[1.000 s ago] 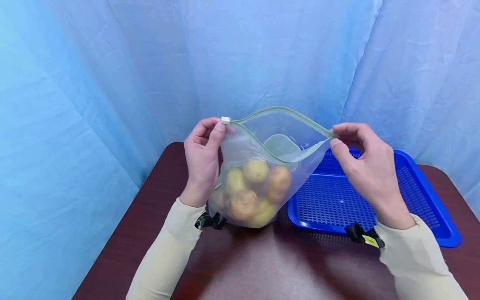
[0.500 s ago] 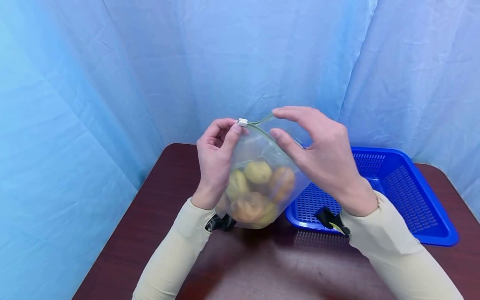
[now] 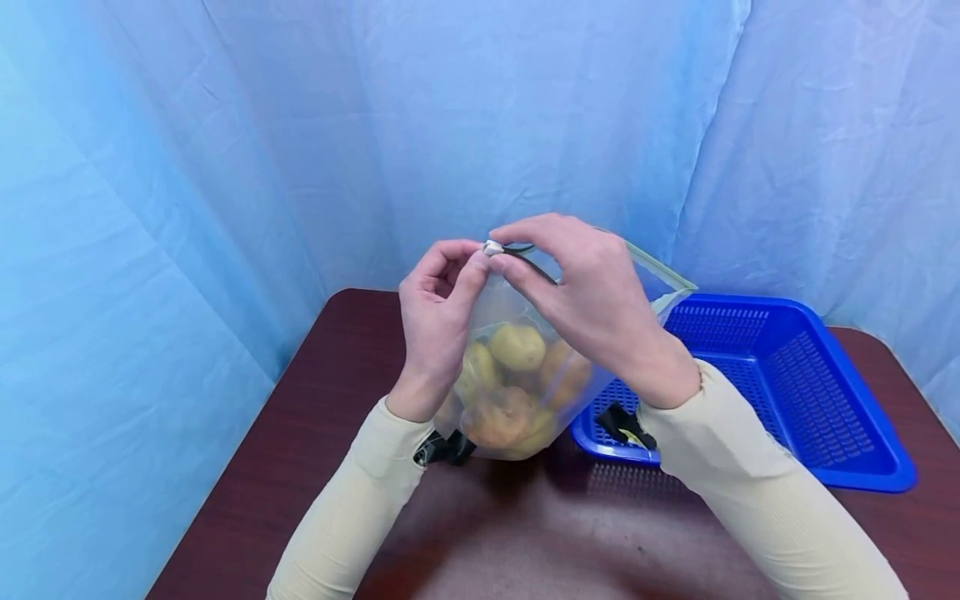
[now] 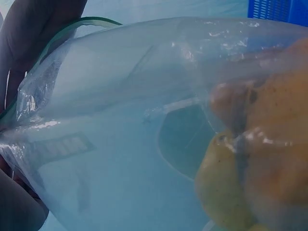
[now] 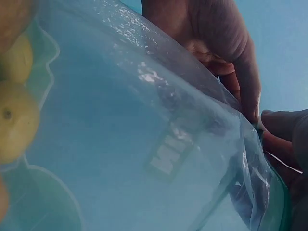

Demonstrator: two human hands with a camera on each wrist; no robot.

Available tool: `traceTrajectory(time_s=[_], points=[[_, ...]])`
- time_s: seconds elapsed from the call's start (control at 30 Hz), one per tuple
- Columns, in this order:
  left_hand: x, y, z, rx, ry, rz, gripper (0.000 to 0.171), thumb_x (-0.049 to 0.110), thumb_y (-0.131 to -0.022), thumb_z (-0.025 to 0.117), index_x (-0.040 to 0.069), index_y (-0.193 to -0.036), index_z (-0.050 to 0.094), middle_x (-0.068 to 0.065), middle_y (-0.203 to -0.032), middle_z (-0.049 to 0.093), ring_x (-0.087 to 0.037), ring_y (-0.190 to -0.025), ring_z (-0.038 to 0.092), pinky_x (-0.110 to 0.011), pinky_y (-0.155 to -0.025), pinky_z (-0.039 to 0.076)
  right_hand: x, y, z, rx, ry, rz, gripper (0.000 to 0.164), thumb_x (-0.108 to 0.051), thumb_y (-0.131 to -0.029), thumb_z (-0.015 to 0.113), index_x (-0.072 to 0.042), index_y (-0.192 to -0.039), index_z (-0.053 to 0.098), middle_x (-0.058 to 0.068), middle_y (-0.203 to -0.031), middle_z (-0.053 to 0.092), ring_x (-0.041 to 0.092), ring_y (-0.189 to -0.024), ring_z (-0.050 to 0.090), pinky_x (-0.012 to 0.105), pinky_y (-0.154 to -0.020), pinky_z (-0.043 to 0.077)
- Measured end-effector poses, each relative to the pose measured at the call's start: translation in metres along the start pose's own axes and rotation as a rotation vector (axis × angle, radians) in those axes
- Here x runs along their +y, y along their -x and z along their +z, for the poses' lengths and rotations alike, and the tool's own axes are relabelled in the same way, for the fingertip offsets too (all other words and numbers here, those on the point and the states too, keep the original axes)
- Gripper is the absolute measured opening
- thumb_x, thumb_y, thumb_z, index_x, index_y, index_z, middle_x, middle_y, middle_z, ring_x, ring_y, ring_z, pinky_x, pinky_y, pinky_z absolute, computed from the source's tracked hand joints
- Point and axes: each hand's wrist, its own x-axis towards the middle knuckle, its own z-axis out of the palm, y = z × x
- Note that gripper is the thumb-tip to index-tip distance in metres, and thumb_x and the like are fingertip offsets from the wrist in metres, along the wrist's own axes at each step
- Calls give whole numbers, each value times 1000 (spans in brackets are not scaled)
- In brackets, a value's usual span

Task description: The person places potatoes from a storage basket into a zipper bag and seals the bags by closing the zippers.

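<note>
A translucent slider bag (image 3: 495, 306) with a green zip edge stands upright on the table. Inside sit several roundish yellow and orange-brown pieces of produce (image 3: 517, 347), blurred by the plastic; their kind is unclear. My left hand (image 3: 438, 312) pinches the bag's upper left corner. Right beside it, my right hand (image 3: 592, 287) pinches the small white slider (image 3: 492, 247) between thumb and index finger. The mouth behind the right hand gapes, and its far right corner (image 3: 686, 288) is free. The bag's plastic (image 4: 120, 125) fills most of the left wrist view.
To the right of the bag, a blue plastic basket (image 3: 817, 392) with perforated walls stands on the dark red-brown table (image 3: 300, 400), partly behind the right arm. Light blue curtains (image 3: 480, 108) hang behind and at the left.
My right hand has let go of the bag's right corner and moved left along the zip edge to the slider. My left hand has shifted slightly right with its corner.
</note>
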Motion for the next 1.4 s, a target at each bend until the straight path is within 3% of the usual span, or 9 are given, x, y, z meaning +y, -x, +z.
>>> traceTrajectory(time_s=[0.53,0.83,1.03,1.13,1.27,1.33,1.4], points=[[0,9,7,6,0,93,18,-3,-94,66,-19,-100,63,5,-91,70,-8,-78,65,-20,-69,50,-3,3,-5,-8,60,-40,13,-9,-94,76,0,-104,75,10,-96,75,24,-86,70,37,-73,55],[0,16,16,55,-27,166,19,1,-95,64,-18,-97,62,4,-88,66,-11,-76,60,-21,-68,48,-7,10,-8,-4,116,-62,13,-10,-95,76,0,-102,73,11,-93,74,24,-80,67,37,-68,54],[1,16,11,118,-55,168,22,6,-96,64,-16,-98,61,4,-83,67,-14,-75,64,-21,-69,50,-3,18,-12,-30,132,-35,12,-9,-95,76,-1,-103,73,9,-93,73,23,-80,65,35,-67,51],[1,17,7,149,-63,149,22,9,-97,63,-13,-98,62,4,-82,67,-13,-75,64,-22,-70,50,-1,24,-14,-47,126,-12,13,-10,-94,76,-2,-104,73,8,-93,73,21,-80,64,34,-67,50],[2,17,3,172,-49,117,10,9,-97,62,0,-96,65,3,-82,66,-14,-77,63,-24,-74,50,2,31,-16,-58,116,3,13,-8,-93,77,-2,-104,72,8,-94,72,18,-80,64,34,-67,50],[3,15,1,144,-26,103,5,9,-97,60,7,-97,65,3,-87,66,-14,-83,63,-26,-79,50,2,33,-16,-60,107,5,13,-6,-93,77,-2,-104,72,7,-94,72,17,-80,64,34,-68,50],[4,13,-1,72,4,89,7,11,-98,57,10,-102,63,1,-92,66,-16,-88,64,-28,-84,51,2,35,-16,-65,95,6,13,-5,-93,76,-2,-105,71,7,-95,72,16,-81,64,33,-68,50]])
